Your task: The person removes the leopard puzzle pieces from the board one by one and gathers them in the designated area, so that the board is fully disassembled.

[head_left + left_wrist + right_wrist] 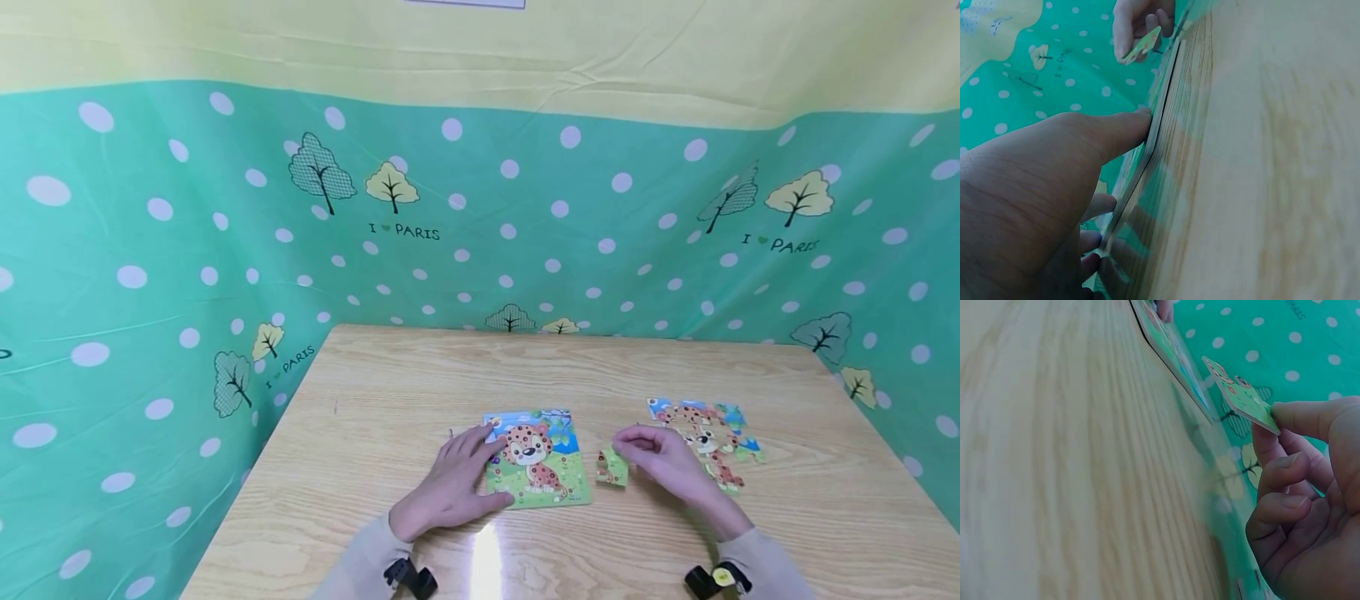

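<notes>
A square puzzle board (540, 458) with a spotted leopard cub picture lies flat on the table. My left hand (463, 479) rests at its left side, fingers spread and thumb touching near the front edge. To the right of the board, my right hand (660, 458) pinches a green puzzle piece (612, 468) with red-spotted parts by its edge, between thumb and fingertip. In the right wrist view the puzzle piece (1241, 397) is tilted and raised off the table, its other fingers curled below. A partly joined leopard puzzle (701, 437) lies beyond the right hand.
The wooden table (360, 400) carries both pictures. A green and yellow dotted cloth (480, 208) hangs behind it and along the sides. Dark wrist cameras (411, 577) sit on both sleeves. Light glares on the table near the front.
</notes>
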